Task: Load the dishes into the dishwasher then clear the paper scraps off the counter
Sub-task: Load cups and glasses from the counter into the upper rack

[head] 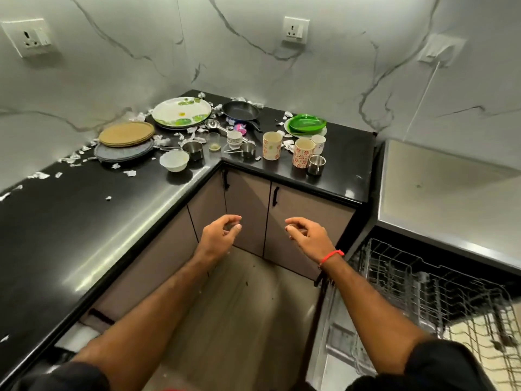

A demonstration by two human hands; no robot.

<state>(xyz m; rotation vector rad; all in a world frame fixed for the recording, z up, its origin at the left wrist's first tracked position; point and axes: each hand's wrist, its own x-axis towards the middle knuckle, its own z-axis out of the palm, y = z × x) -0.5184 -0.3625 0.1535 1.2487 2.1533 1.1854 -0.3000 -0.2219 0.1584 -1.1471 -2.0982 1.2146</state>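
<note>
From the head view, the left hand (222,235) and right hand (306,234) hang loosely curled and hold nothing; the dishes lie well ahead of both on the black surface (56,235); the floral mugs (303,151) look stiff, breakable and probably slick, best taken round the body; the paper scraps (129,173) look light and limp, best pinched; the dishwasher rack (423,283) stands open just beside the right forearm.

We see a glossy black stone counter (70,227) that mirrors the light, under smooth veined marble walls (112,66). The steel cups (194,150) and ladle (212,124) shine like polished metal. The pan (240,110) looks matt black, the green plates (306,122) glossy plastic, the scraps (129,173) crumpled paper, the rack (423,280) coated wire.
</note>
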